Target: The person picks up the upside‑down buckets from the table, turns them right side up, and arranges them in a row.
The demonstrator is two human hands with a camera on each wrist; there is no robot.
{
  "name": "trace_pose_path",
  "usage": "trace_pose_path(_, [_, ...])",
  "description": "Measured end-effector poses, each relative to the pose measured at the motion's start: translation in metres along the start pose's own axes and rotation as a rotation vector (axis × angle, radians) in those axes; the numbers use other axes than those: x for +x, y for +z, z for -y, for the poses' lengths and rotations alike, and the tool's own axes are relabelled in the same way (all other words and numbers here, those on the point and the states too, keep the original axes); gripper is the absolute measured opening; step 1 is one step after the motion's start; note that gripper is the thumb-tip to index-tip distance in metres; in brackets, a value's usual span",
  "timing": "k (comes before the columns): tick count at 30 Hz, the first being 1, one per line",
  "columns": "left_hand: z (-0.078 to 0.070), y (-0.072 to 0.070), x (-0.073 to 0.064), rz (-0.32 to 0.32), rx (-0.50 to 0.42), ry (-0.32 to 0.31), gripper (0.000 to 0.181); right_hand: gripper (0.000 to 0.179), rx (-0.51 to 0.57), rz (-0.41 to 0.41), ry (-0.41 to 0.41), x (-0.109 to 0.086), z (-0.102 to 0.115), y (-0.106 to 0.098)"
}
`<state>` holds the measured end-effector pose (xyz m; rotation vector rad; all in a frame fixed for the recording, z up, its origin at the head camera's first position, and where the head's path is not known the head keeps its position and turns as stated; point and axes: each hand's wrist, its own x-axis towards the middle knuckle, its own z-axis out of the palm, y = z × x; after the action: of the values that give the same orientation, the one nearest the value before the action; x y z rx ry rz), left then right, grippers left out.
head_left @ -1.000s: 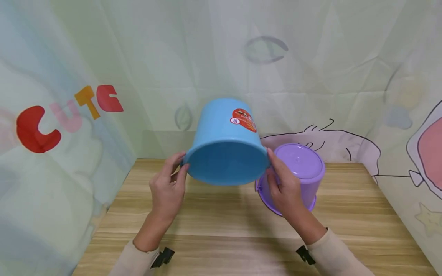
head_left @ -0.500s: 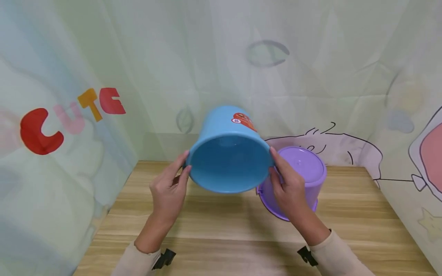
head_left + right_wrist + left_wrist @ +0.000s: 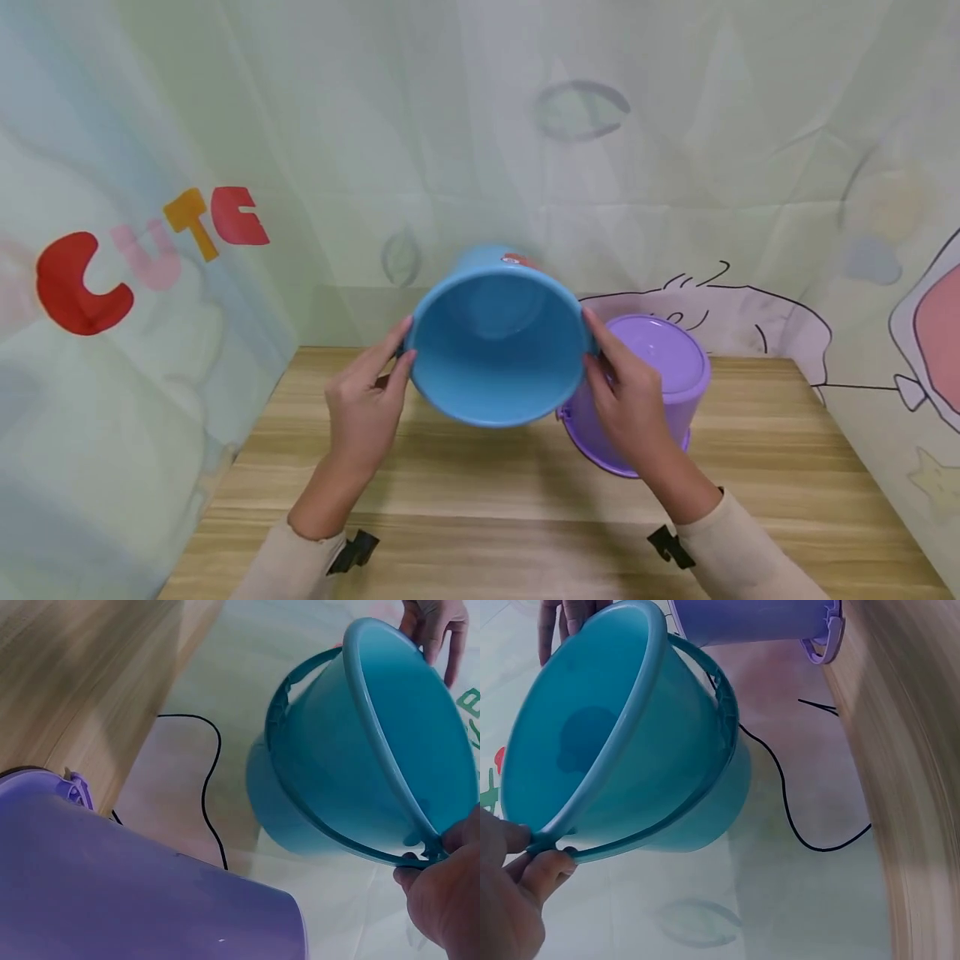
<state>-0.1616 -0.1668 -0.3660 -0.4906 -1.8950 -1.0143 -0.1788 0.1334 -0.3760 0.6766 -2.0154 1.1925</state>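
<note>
A blue plastic bucket (image 3: 495, 358) is held up over the table, tilted so that its mouth faces me. My left hand (image 3: 367, 404) pinches its rim at the left, where the handle joins. At the opposite side my right hand (image 3: 630, 400) pinches the rim in the same way. The bucket's handle (image 3: 724, 712) hangs against its outer wall, as the left wrist view shows. Behind the right hand a purple bucket (image 3: 675, 367) stands upside down on the table, partly hidden by that hand. Part of a red sticker (image 3: 517, 260) shows on the blue bucket's side.
The wood-grain table (image 3: 480, 542) lies below both hands. A printed cloth curtain (image 3: 337, 125) surrounds it at the back and on both sides. The purple bucket's handle hinge (image 3: 79, 787) sticks out low on its side.
The blue bucket has tipped so its mouth turns further toward me, showing more of its inside and less of the sticker. Both hands keep their grip. The purple bucket stays in place.
</note>
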Motion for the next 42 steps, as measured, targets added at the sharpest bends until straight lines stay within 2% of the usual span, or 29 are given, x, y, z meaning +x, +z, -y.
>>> trace_pose_path(5, [0.003,0.0,0.003,0.059,-0.03,-0.037,0.043,0.057,-0.004,0.035,0.101,0.004,-0.002,-0.002])
trace_pose_path(14, [0.004,-0.002,0.009,0.129,-0.097,-0.248,0.043,0.055,0.032,0.097,0.194,0.012,-0.002,-0.002])
trace_pose_path(19, [0.002,-0.004,0.012,0.165,-0.115,-0.327,0.043,0.053,0.074,0.123,0.238,0.014,-0.002,-0.001])
trace_pose_path(26, [0.002,-0.004,0.015,0.201,-0.117,-0.4,0.042,0.052,0.099,0.152,0.297,0.014,-0.005,-0.001])
trace_pose_path(35, [0.001,-0.006,0.018,0.283,-0.117,-0.513,0.041,0.051,0.13,0.173,0.361,0.015,-0.006,0.0])
trace_pose_path(42, [0.006,-0.005,0.019,0.334,-0.079,-0.548,0.041,0.049,0.134,0.201,0.395,0.016,-0.009,0.001])
